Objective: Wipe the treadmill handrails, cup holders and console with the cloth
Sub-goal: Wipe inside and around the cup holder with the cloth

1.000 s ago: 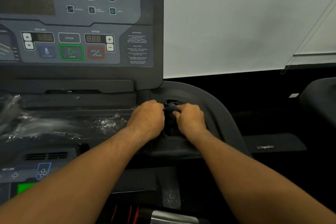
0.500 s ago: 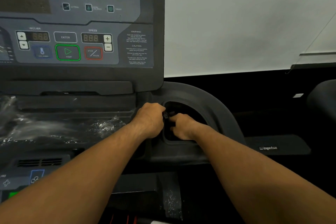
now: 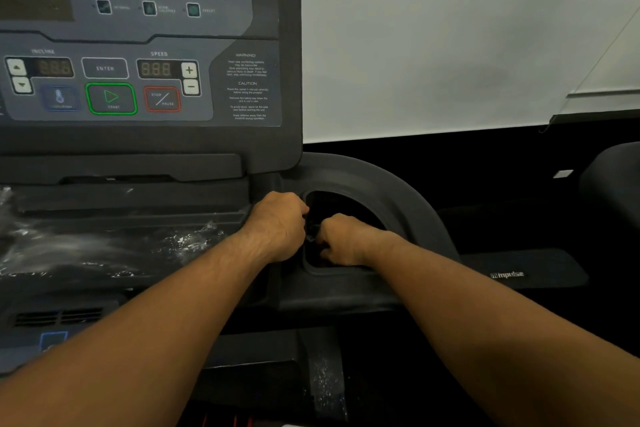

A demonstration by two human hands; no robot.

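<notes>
The treadmill console [image 3: 138, 80] fills the upper left, with lit speed and incline displays and start and stop buttons. Right of its base is a dark cup holder [image 3: 377, 191] set in a curved grey surround. My right hand [image 3: 341, 241] is down inside the cup holder, fingers curled on a dark cloth [image 3: 313, 230] of which only a sliver shows between the hands. My left hand [image 3: 278, 224] rests fisted on the holder's left rim, gripping the same cloth.
Crinkled clear plastic film [image 3: 104, 246] covers the tray below the console. A lower panel with vents [image 3: 59, 317] lies at bottom left. A neighbouring machine's dark step marked "impulse" [image 3: 507, 274] sits to the right, below a white wall [image 3: 450, 38].
My right hand has sunk from the cup holder's rim down into the holder, and the cloth bundle is now mostly hidden. The view has shifted slightly.
</notes>
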